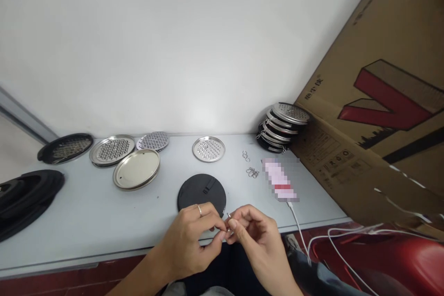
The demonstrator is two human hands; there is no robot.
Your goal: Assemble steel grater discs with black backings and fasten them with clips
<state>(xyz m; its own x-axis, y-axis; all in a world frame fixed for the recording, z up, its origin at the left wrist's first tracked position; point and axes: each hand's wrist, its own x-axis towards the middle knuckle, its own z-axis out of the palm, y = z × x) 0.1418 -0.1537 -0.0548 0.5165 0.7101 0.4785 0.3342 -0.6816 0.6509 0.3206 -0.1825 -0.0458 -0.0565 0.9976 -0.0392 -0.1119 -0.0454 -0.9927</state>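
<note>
Above the table's front edge, my left hand and my right hand meet fingertip to fingertip. Between them is a small shiny metal piece, mostly covered by the fingers, so its exact shape is unclear. The right thumb and fingers pinch it, and the left thumb and index finger close on its near end. Just behind the hands lies a round black plastic disc, partly hidden by the left hand. Farther right lie loose small metal rings and a little heap of metal clips.
A round metal grater plate lies at the back centre. Stacked graters in black rims stand by the cardboard box. Left are more grater discs, plain metal discs and black parts. A white cable crosses the front right edge.
</note>
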